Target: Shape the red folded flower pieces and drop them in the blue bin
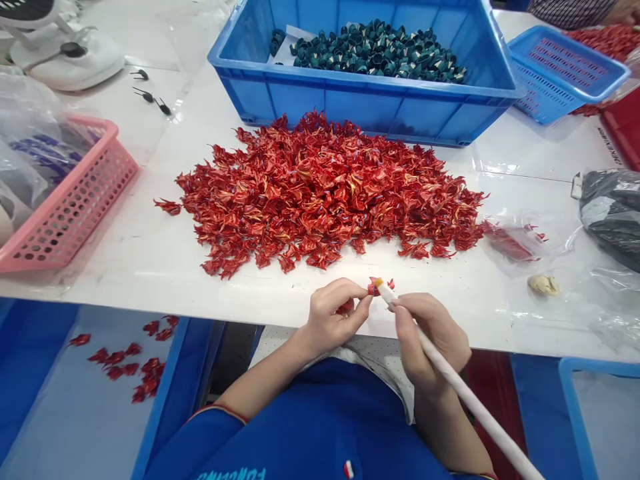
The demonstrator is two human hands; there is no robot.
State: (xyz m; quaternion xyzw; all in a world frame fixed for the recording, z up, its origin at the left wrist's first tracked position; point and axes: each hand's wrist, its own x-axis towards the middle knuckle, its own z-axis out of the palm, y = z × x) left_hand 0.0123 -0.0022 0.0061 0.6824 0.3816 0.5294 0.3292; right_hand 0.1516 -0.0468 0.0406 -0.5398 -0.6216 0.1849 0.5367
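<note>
Between the thumb and forefinger of my left hand [334, 312] is a small red artificial flower [373, 288]. More red shows inside the curled fingers of that hand, partly hidden. My right hand [434, 337] grips a long white-handled brush [463, 387]. Its yellowish tip touches or nearly touches the flower; I cannot tell which. Just beyond both hands, a wide pile of the same red flowers [320, 193] covers the white table [250, 297].
A blue crate [350, 100] of dark green rings [380, 53] stands behind the pile. At left is a pink basket [80, 200]; at right, a blue basket [565, 73] and a black plastic bundle [613, 213]. Several red flowers lie in a lower-left blue bin [160, 413].
</note>
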